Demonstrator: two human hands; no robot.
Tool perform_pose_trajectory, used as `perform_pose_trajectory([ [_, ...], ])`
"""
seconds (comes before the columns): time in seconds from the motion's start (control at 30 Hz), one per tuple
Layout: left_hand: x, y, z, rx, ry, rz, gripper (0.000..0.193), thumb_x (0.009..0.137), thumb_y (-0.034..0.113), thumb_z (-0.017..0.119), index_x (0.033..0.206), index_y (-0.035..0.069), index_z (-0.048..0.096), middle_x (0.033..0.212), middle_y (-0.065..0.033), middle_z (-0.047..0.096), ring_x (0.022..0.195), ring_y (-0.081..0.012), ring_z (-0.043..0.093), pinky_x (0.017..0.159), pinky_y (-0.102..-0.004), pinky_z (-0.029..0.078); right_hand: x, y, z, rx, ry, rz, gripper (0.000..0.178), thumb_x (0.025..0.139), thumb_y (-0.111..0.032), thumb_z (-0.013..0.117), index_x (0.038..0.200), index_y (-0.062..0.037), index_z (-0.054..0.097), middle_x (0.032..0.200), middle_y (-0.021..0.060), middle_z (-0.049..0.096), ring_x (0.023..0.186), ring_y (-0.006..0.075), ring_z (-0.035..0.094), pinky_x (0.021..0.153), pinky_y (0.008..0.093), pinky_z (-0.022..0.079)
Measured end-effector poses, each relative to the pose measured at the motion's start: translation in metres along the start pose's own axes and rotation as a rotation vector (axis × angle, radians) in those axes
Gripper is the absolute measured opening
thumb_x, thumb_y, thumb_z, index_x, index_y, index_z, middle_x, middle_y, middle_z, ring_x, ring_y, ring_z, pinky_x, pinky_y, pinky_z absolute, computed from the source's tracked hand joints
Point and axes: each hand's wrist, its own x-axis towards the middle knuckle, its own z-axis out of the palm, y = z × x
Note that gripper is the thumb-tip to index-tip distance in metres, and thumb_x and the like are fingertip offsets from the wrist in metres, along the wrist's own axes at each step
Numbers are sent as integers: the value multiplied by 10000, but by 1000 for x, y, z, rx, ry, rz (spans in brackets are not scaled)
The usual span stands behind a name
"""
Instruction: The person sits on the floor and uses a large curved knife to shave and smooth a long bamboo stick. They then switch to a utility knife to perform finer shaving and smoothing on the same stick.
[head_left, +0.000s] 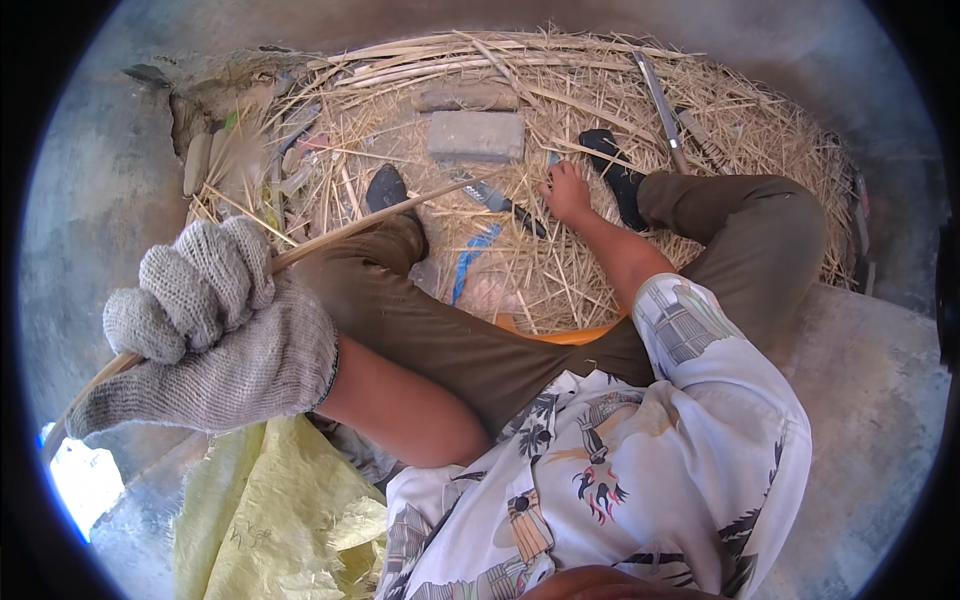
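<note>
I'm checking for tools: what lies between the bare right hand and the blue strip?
The head view shows a dark-handled tool amid straw between the right hand and blue strip.

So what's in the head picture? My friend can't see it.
A gloved left hand grips a long thin strip. The bare right hand is down by straw-like scraps, near a grey block, between the feet.
</note>
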Motion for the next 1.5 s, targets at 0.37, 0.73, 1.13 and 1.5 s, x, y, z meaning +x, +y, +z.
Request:
perform_pose_trajectory([
  [0.37, -5, 7, -3, 21, -20, 10, 664, 933, 781, 449, 612, 200, 435, 553, 49, 365, 471, -108, 294, 470, -293, 214, 61, -29, -51, 82, -292, 479, 347, 942, -214, 599, 1238, -72, 712, 1301, 161, 687, 1215, 341, 661, 939, 458, 552],
  [0.73, -13, 12, 22, 102, 83, 88, 661, 943, 758, 468, 602, 193, 430, 541, 50, 382, 442, -90, 309, 408, -252, 235, 73, -61, -59, 71, -484, 547, 552, 882, -318, 676, 1369, -63, 625, 1449, 160, 589, 1388, 329, 519, 1150, 590, 303],
  [1.13, -6, 1, 15, 24, 90, 51, 707, 946, 790, 405, 585, 181, 389, 528, 35, 343, 431, -104, 266, 431, -289, 204, 56, -55, -75, 245, -391, 561, 647, 863, -462, 626, 1383, -77, 609, 1453, 154, 586, 1376, 344, 523, 1132, 619, 273],
  [1.5, 4, -6, 14, -43, 153, 51, 719, 960, 756, 430, 546, 176, 336, 475, 38, 269, 418, -100, 209, 396, -276, 158, 47, -95, -128, -12, -144, 23, 544, 1010, -524, 481, 1132, -61, 739, 1171, 194, 707, 1137, 394, 654, 935, 555, 507],
])
